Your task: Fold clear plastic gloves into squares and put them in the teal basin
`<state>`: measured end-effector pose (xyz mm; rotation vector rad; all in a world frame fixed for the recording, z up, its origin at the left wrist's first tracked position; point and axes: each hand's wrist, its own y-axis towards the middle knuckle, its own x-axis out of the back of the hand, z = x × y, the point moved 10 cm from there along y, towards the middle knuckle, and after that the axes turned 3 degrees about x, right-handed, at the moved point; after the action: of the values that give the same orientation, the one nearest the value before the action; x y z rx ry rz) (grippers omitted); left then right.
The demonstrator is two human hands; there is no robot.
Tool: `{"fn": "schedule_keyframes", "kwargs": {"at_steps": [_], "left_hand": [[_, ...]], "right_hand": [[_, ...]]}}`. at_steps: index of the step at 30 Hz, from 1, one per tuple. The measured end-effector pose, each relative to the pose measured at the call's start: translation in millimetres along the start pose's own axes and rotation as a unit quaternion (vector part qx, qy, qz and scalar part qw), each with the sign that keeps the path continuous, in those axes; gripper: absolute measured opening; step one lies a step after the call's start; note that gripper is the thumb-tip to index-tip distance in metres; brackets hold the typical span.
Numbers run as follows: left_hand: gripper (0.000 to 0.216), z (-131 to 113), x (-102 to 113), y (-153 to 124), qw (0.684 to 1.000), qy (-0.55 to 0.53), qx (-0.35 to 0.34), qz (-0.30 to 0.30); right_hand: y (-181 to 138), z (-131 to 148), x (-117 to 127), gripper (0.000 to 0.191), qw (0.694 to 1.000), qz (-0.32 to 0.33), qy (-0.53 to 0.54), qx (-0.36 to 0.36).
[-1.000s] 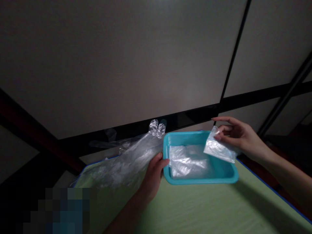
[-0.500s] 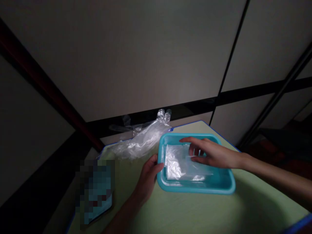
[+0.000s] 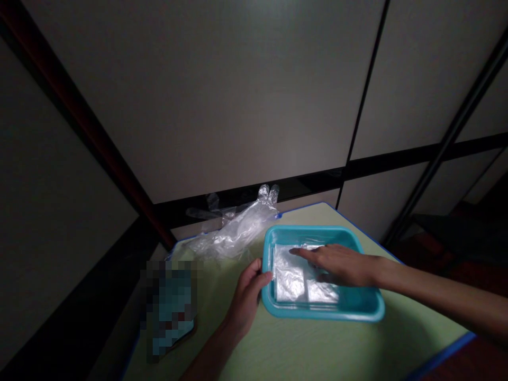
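The right hand (image 3: 341, 263) lies flat, fingers spread, on the plastic bags (image 3: 296, 278) stacked in the tray (image 3: 325, 315). The left hand (image 3: 248, 291) curls around the tray's edge. The slick bags could slide askew under pressure.

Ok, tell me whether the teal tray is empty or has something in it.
Not empty: the teal tray holds flat clear plastic bags, and the right hand lies on them.
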<state>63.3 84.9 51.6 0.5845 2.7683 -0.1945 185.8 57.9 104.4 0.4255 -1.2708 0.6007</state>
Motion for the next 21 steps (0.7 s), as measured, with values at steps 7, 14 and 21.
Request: {"fn": "schedule_keyframes", "kwargs": {"at_steps": [7, 14, 21], "left_hand": [[0.014, 3.4, 1.7, -0.1, 1.0, -0.001, -0.008, -0.004], [0.015, 2.8, 2.0, -0.8, 1.0, -0.01, -0.001, -0.014], [0.016, 6.3, 5.0, 0.3, 0.998, -0.042, 0.007, -0.042]], "right_hand": [[2.9, 6.8, 5.2, 0.043, 0.995, 0.0, -0.098, 0.0], [9.9, 25.3, -11.6, 0.024, 0.99, 0.04, -0.105, 0.08], [10.2, 18.8, -10.8, 0.024, 0.996, 0.05, -0.047, 0.062]]}}
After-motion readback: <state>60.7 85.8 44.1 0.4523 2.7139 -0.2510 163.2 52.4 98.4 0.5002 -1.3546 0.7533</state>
